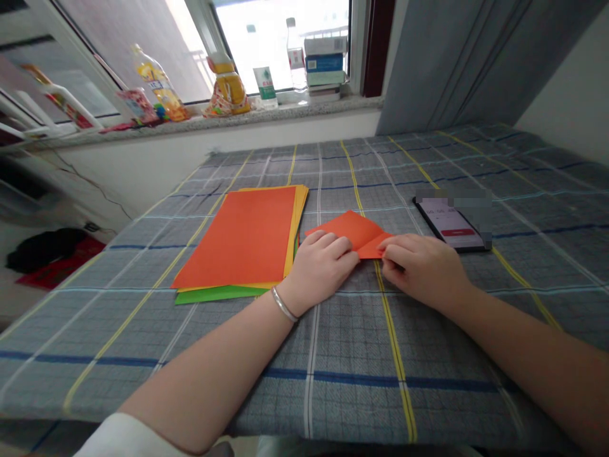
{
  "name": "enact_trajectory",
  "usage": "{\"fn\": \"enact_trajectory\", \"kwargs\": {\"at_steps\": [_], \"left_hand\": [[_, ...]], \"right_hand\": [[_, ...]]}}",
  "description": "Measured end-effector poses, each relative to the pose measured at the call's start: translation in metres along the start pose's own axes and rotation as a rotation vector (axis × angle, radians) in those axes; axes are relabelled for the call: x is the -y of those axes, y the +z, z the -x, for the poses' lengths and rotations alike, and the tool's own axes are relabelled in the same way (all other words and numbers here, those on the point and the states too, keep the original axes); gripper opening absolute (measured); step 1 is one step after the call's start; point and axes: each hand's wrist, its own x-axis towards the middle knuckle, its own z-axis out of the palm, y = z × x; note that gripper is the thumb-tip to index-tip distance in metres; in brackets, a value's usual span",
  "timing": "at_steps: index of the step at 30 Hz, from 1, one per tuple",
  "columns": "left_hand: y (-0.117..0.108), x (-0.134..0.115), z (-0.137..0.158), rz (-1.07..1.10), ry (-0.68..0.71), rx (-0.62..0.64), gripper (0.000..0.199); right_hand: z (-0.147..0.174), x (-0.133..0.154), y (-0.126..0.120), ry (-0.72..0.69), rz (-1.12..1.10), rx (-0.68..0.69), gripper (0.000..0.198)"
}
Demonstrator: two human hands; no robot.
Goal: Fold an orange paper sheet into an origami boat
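Passage beyond folded sheet (353, 228), between paper stack (242, 236) and phone (446, 219)

L hand (327, 261) hides pt of folded orange paper (353, 230); R hand (421, 266) covers its R corner. L sleeve (128, 438) cut off at btm edge, R forearm (537, 358) at R edge. Phone (450, 223): top end blurred, digits (438, 211) unclear. Green sheet (219, 294) mostly hidden under stack (242, 241).

A room in a home
Checked cloth (352, 330) spreads to six o'clock; a windowsill (285, 110), ten to twelve o'clock, holds a drink bottle (162, 89), a tube (265, 86) and stacked boxes (326, 63); a grey curtain (457, 70) hangs near two.
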Motion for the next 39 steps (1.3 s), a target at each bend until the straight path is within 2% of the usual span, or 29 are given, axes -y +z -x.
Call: {"fn": "enact_trajectory", "kwargs": {"at_steps": [6,18,20,22,24,27,31,39], "left_hand": [[0.004,0.009,0.005,0.012,-0.056,-0.05,0.024],[0.006,0.019,0.008,0.014,-0.142,-0.088,0.024],[0.007,0.016,0.007,0.032,-0.141,-0.091,0.024],[0.007,0.011,0.005,0.059,-0.115,-0.097,0.024],[0.006,0.003,0.003,0.083,-0.066,-0.104,0.024],[0.006,-0.008,0.0,0.125,-0.014,-0.12,0.022],[0.008,-0.013,-0.001,0.18,-0.029,-0.118,0.018],[0.011,-0.001,0.001,0.243,-0.035,-0.198,0.02]], "right_hand": [[0.002,-0.012,-0.001,0.073,0.026,-0.048,0.017],[0.0,-0.025,-0.007,0.244,0.028,-0.009,0.012],[-0.001,-0.021,-0.009,0.2,-0.006,-0.068,0.016],[-0.002,-0.014,-0.008,0.098,-0.053,-0.14,0.023],[-0.003,-0.006,-0.006,-0.004,-0.112,-0.188,0.02],[-0.003,0.003,0.001,-0.086,-0.193,-0.219,0.012],[-0.001,0.006,0.007,-0.107,-0.241,-0.222,0.011],[-0.002,-0.005,0.006,-0.048,-0.185,-0.184,0.012]]}}
